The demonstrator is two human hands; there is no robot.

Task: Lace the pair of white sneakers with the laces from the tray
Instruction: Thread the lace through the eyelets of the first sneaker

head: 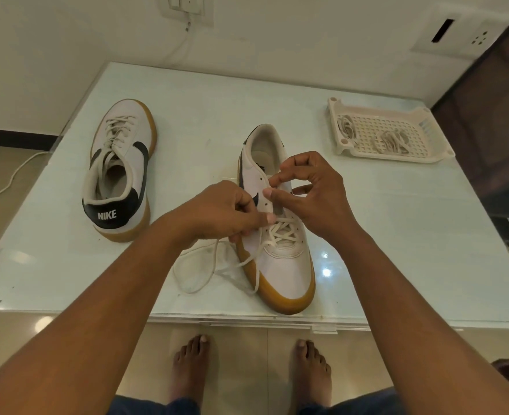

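Both pinching here: my left hand and right hand hold the lace over the sneaker, its toe close to the near edge of the table; the tray is well apart, far right.

warm, yellowish indoor light fills the view, moderately bright and even. two small white glare spots sit on the glossy table at about 4 o'clock from centre, just beside the toe of the near sneaker; a fainter sheen lies near 9 o'clock. shadows are soft and short, hugging the soles. the centre is fairly sharp. the wide lens bows the table edges and stretches the forearms. the wall socket at 2 o'clock and the dark curtain beside it look skewed and smeared.
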